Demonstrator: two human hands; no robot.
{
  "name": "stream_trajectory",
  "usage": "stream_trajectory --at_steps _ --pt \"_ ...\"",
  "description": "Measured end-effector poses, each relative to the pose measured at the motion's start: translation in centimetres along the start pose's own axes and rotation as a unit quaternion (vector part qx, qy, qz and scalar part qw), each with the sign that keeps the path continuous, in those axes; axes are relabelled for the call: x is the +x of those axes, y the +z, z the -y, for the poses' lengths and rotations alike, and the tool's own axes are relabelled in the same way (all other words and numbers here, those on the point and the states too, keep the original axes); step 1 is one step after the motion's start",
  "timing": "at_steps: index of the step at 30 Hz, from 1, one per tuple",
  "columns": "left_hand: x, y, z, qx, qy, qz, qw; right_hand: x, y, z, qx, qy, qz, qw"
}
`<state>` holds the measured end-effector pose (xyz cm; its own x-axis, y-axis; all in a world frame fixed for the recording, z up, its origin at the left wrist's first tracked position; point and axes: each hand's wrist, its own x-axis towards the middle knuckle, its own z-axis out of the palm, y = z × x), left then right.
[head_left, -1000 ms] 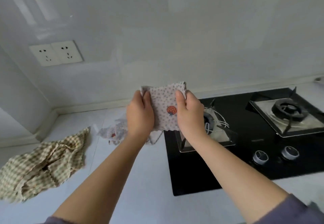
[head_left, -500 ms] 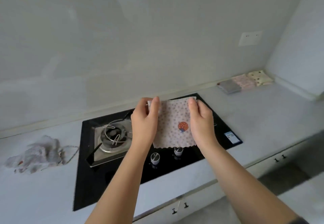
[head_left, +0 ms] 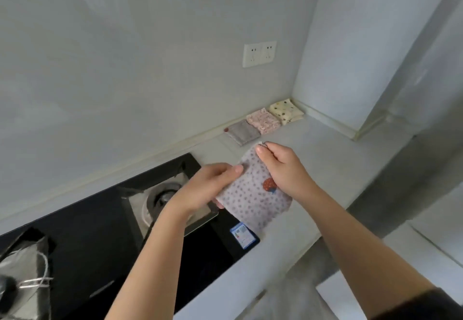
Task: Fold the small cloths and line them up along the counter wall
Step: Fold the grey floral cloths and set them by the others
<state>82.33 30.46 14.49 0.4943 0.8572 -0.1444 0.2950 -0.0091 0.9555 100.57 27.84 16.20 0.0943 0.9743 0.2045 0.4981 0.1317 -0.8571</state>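
The right hand (head_left: 283, 169) pinches the upper corner of a small pale dotted cloth (head_left: 253, 201) bearing one red motif, with thumb and curled fingertips closed on the fabric edge. The left hand (head_left: 200, 189) grips the cloth's left edge, thumb pressed on top and fingers tucked beneath. The cloth is held between both hands near the centre of the frame, tilted. Its lower portion is over the right end of a black glass hob (head_left: 87, 232) and the adjoining pale grey counter (head_left: 333, 164); whether it touches either surface cannot be determined. A blue rectangular label (head_left: 244, 238) sits on the hob's near right corner, just below the cloth's lower edge. A round steel burner (head_left: 162, 196) on a square metal plate lies partly under the left hand. Above the right hand, three folded cloths lie in a row on the counter against the base of the pale wall (head_left: 125, 69). A grey folded cloth (head_left: 244, 131) is nearest the hands, a pink floral folded cloth (head_left: 263, 121) touches it, and a cream spotted folded cloth (head_left: 285, 111) sits in the corner. A white double socket (head_left: 259, 54) is mounted on the wall above the row. A second burner plate (head_left: 22, 264), blurred, occupies the lower left of the frame. A dark sleeve cuff (head_left: 431, 304) covers the right forearm at the lower right corner.
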Motion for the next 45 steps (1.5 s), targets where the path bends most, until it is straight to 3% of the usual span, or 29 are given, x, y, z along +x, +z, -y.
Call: stream_trajectory --at_steps 3,6,8,10,14,18,20,23,25,27,29,31,34,38,45 --pt "7.0 3.0 -1.5 0.025 0.041 -0.037 0.998 4.2 -4.4 -2.7 0.082 0.155 0.047 0.983" --pt "11.5 4.6 -1.8 -0.015 0.024 -0.121 0.992 6.1 -8.1 -7.1 0.225 0.291 0.073 0.927" --pt "13.8 5.5 -1.2 -0.027 0.007 -0.136 0.990 7.2 -8.6 -10.1 0.349 0.333 0.062 0.874" --pt "16.1 6.4 -0.2 -0.023 -0.004 -0.132 0.991 8.5 -7.9 -12.4 0.410 0.333 0.054 0.848" --pt "20.8 5.3 2.2 -0.018 -0.036 -0.101 0.994 12.7 -7.8 -15.7 0.402 0.332 0.095 0.848" --pt "25.6 2.6 4.0 -0.010 -0.106 0.055 0.993 18.5 -8.1 -19.5 0.344 0.374 0.274 0.816" --pt "28.2 2.0 4.8 -0.002 -0.152 0.092 0.984 22.2 -7.2 -21.5 0.269 0.385 0.353 0.809" --pt "31.7 1.8 6.8 -0.176 -0.232 0.001 0.957 27.3 -5.2 -24.5 0.219 0.384 0.352 0.825" --pt "33.4 2.3 8.5 -0.349 -0.230 -0.115 0.901 30.3 -3.8 -26.5 0.223 0.379 0.304 0.845" --pt "34.9 3.5 9.8 -0.392 -0.210 -0.195 0.874 32.6 -2.2 -27.7 0.220 0.374 0.281 0.856" --pt "37.3 4.6 10.3 -0.314 -0.232 -0.287 0.875 34.9 -0.4 -28.5 0.151 0.345 0.270 0.886" --pt "39.9 4.9 10.7 -0.163 -0.277 -0.381 0.867 36.8 1.1 -28.9 0.034 0.271 0.250 0.929" --pt "43.0 4.3 10.3 0.005 -0.293 -0.453 0.842 38.9 3.4 -29.3 -0.069 0.169 0.199 0.963" --pt "46.3 3.0 11.0 0.092 -0.335 -0.445 0.825 41.0 5.6 -30.2 -0.169 0.126 0.165 0.963" --pt "48.1 2.1 13.3 0.199 -0.388 -0.402 0.805 42.5 7.1 -31.4 -0.277 0.120 0.186 0.935"
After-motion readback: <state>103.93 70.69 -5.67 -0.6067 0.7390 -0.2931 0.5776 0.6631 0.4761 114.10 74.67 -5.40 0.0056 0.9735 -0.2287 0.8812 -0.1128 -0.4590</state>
